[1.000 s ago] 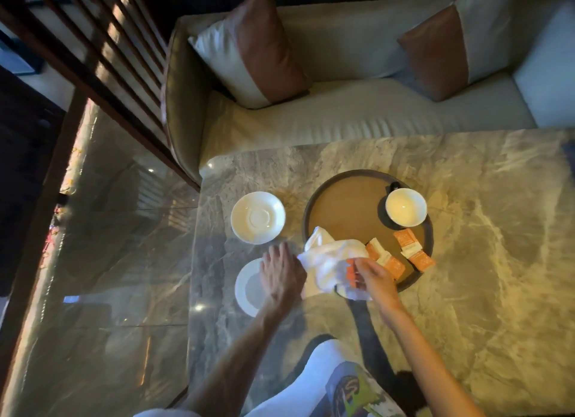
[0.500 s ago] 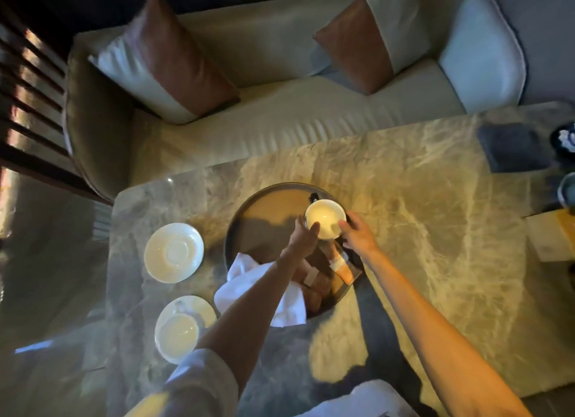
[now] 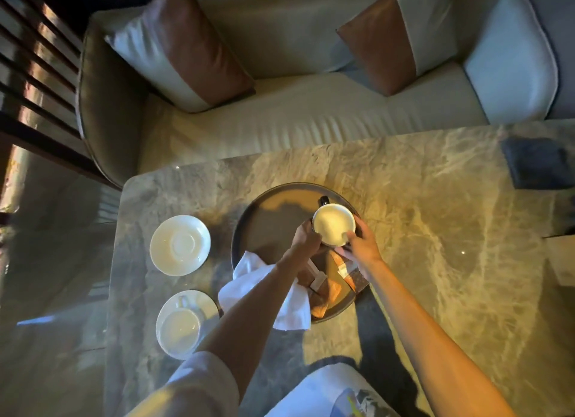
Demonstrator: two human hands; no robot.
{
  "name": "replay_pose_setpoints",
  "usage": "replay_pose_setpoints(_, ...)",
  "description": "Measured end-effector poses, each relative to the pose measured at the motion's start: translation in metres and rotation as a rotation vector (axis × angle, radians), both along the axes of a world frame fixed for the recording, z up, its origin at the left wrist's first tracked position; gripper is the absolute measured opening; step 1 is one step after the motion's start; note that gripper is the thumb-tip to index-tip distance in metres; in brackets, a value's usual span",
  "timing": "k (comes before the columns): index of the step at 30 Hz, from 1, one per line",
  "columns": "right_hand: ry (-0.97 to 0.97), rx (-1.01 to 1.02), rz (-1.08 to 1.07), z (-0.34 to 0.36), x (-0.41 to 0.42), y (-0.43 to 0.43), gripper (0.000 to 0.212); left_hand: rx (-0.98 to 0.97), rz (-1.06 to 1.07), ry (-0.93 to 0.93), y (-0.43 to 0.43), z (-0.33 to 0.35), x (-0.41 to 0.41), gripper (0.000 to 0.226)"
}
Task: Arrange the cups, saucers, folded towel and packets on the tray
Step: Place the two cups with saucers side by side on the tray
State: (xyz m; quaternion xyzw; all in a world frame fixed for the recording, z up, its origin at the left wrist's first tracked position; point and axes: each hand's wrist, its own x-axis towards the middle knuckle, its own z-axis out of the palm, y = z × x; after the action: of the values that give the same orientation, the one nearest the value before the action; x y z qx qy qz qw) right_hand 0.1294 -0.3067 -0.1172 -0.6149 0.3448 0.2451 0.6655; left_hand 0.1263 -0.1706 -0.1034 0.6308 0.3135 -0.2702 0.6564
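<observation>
Head view: left grip and right grip are both clasping the cup at the tray's far side.
Risk: forearms are crossing the packets and towel; drawing back carelessly risks scattering them.

My left grip and right grip hold the cup from both sides at the far right of the tray, so that corner is blocked. The tray's far-left half lies bare and open from above. Its near part is crowded: packets lie between my forearms, and the towel hangs over the near-left rim under my left arm. Left of the tray stand a saucer and, nearer me, the other cup on a second saucer, with a gap between them. Right of the tray the surface runs free up to a dark mat at the far right corner.
</observation>
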Motion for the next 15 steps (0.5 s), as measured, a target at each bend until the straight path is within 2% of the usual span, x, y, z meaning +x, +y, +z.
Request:
replay_pose_setpoints(9, -0.068, 0.089, 0.103, 0.02, -0.002, 0.116, 0.05, 0.045, 0.067, -0.155, 0.127, 0.024, -0.02, 0.052)
replay_pose_setpoints(15, -0.037, 0.167, 0.164, 0.021, -0.018, 0.234, 0.047, 0.134, 0.173, -0.101, 0.235, 0.025, -0.044, 0.057)
